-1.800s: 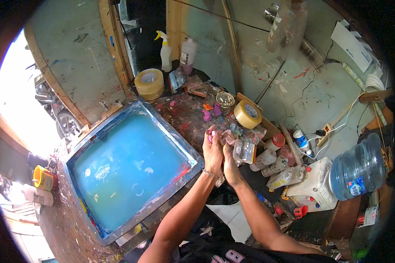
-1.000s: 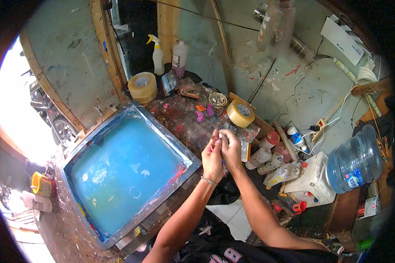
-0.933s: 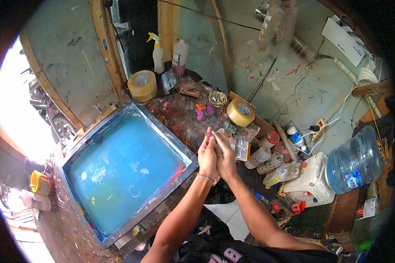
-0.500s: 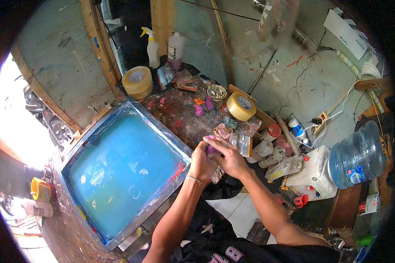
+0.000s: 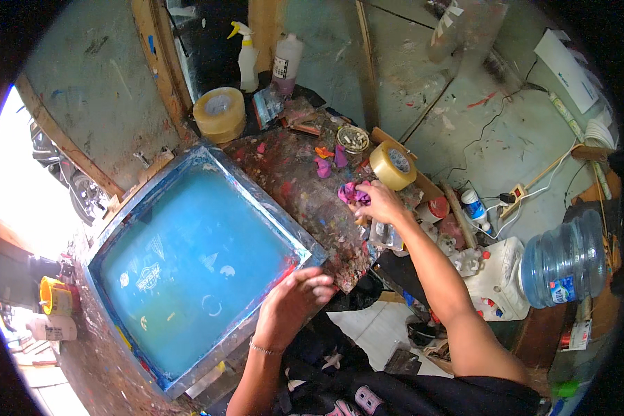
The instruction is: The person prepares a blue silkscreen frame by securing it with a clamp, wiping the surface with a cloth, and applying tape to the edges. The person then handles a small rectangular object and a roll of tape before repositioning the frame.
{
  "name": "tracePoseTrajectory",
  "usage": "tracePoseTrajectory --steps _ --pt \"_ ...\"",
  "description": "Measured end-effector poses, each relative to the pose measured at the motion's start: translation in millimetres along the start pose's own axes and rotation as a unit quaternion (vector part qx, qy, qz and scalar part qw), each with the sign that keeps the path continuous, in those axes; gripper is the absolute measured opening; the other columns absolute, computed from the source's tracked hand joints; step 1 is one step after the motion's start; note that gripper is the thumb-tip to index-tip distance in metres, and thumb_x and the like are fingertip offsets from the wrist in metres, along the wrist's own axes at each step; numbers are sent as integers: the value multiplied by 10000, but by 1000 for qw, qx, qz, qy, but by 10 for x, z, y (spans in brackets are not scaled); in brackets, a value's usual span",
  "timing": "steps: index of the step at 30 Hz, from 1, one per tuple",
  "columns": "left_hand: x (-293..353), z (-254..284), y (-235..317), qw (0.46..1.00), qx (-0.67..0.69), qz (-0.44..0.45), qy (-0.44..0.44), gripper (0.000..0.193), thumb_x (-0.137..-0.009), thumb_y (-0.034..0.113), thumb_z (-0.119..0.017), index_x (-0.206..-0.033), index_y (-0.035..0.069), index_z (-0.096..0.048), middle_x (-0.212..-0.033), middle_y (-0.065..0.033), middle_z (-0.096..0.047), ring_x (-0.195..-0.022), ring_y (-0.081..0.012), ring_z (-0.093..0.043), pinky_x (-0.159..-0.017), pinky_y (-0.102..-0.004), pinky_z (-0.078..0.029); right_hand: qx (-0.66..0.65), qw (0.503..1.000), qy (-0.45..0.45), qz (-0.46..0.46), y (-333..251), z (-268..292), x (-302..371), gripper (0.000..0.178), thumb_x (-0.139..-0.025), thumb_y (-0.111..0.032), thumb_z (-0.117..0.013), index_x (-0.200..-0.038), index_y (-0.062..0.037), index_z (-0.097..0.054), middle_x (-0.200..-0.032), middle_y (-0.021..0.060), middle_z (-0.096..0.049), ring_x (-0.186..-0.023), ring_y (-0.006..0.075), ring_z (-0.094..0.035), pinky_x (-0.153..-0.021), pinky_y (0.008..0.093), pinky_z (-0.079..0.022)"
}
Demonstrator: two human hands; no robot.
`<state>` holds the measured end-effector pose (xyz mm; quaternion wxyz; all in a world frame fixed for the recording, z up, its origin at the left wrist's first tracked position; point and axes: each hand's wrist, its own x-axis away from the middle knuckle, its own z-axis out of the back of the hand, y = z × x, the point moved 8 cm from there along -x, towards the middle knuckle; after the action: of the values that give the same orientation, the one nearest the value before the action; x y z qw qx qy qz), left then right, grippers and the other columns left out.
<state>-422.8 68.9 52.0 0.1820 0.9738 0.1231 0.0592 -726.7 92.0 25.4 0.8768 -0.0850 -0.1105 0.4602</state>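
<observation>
A crumpled purple-pink rag (image 5: 352,193) is in the fingers of my right hand (image 5: 381,202), low over the paint-stained table just in front of a tape roll (image 5: 393,165). My left hand (image 5: 292,306) holds nothing; its fingers are loosely apart, above the near right corner of a printing screen. That screen (image 5: 194,256) has blue mesh with small pale designs in a worn, paint-smeared frame. Small purple scraps (image 5: 324,167) and an orange scrap (image 5: 323,152) lie beyond the rag.
A larger tape roll (image 5: 219,114), a spray bottle (image 5: 247,59) and a bottle of pinkish liquid (image 5: 285,66) stand at the back. A round tub of small pale pieces (image 5: 353,139) sits near the wall. To the right are a white jerrycan (image 5: 499,281) and a blue water jug (image 5: 561,256).
My hands were together around the purple-pink rag. Now they are apart: the right has carried it forward over the table, and the left has let go and drawn back toward me.
</observation>
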Motion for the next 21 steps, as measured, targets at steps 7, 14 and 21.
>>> tracePoseTrajectory --steps 7,14,21 --pt "667 222 248 994 -43 -53 80 480 -983 316 -467 -1245 -83 -510 -1162 -218 -622 -1045 -296 -616 -950 -420 -470 -287 957 27 -19 253 196 -275 278 -728 36 -688 -1003 0 -699 -891 122 -728 -745 194 -701 -687 323 -558" --pt "975 377 424 981 -78 -99 146 497 -956 350 -502 -1207 -78 -534 -1099 -212 -643 -997 -299 -627 -920 -416 -480 -375 919 121 28 152 725 -656 255 -739 -42 -741 -984 14 -694 -842 88 -722 -744 169 -667 -705 313 -508" --pt "1023 382 390 971 -82 -88 205 439 -935 322 -524 -1139 -64 -568 -1029 -192 -655 -918 -304 -631 -860 -422 -497 -232 944 214 94 -173 1136 -1028 322 -703 -103 -749 -1020 -50 -717 -828 107 -716 -747 199 -689 -720 326 -521"
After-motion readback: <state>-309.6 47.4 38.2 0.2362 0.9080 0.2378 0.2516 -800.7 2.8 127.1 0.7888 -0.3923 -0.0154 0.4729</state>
